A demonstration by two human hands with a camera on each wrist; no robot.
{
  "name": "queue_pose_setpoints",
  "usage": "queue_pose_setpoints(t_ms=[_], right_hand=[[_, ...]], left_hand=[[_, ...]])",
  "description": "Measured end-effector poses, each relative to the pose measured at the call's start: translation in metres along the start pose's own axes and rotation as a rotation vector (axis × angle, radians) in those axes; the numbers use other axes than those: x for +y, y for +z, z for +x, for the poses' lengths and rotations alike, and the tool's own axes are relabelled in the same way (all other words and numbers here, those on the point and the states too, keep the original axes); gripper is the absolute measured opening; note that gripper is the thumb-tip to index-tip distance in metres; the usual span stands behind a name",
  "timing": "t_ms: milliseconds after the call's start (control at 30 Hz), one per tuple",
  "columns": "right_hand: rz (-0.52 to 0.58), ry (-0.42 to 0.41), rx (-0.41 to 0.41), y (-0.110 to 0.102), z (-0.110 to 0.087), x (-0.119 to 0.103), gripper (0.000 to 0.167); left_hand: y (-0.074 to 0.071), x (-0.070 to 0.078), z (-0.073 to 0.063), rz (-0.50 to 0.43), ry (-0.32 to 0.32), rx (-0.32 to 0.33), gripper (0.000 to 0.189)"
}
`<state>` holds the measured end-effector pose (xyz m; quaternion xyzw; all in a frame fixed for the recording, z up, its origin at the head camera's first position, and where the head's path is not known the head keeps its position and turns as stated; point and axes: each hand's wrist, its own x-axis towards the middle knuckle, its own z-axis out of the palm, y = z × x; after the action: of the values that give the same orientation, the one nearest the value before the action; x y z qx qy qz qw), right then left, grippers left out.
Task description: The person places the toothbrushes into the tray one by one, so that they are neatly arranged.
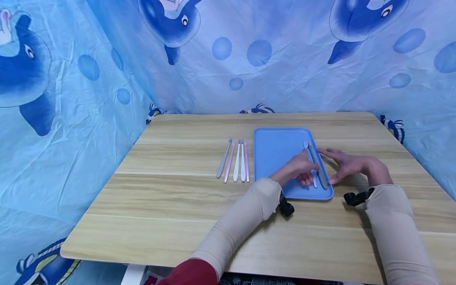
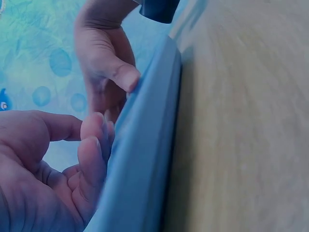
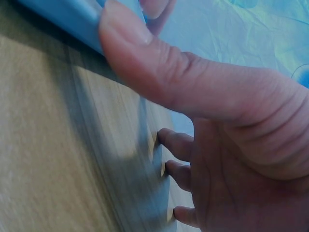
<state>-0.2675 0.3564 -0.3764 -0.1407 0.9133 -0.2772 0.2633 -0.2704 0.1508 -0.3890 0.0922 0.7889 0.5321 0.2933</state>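
Observation:
A blue tray [image 1: 278, 148] lies on the table, with two slim, toothbrush-like sticks along its right side. One is pale [image 1: 315, 180], the other grey [image 1: 322, 176]; their heads are too small to make out. My left hand [image 1: 298, 168] reaches over the tray with curled fingers and seems to pinch the pale stick by its middle, though the tray's rim hides the contact in the left wrist view. Beside the tray's right edge, my right hand [image 1: 356, 166] spreads its fingers. Its thumb [image 3: 145, 63] touches the rim [image 3: 72, 19].
Left of the tray several similar sticks lie side by side: a grey one [image 1: 223, 160], pink ones [image 1: 229, 163] and white ones [image 1: 236, 164]. The wooden table [image 1: 160, 198] ends at a blue patterned curtain [image 1: 221, 79] behind.

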Motion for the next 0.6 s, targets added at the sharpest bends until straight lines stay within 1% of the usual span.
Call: queue_pose_setpoints(t_ms=[100,233,400,600], right_hand=[[-0.005,0.003,0.003,0.0,0.0,0.0,0.121],[-0.016,0.0,-0.003,-0.001,-0.002,0.0,0.12],[-0.02,-0.021,-0.005,-0.001,-0.003,0.0,0.12],[-0.004,-0.017,-0.01,-0.001,-0.003,-0.002,0.121]], left_hand=[[-0.003,0.003,-0.004,0.004,0.014,0.005,0.081],[-0.009,0.009,-0.01,0.008,0.04,-0.009,0.089],[-0.019,0.013,-0.02,0.055,0.068,-0.017,0.088],[-0.036,0.017,-0.03,0.119,0.087,0.013,0.086]])
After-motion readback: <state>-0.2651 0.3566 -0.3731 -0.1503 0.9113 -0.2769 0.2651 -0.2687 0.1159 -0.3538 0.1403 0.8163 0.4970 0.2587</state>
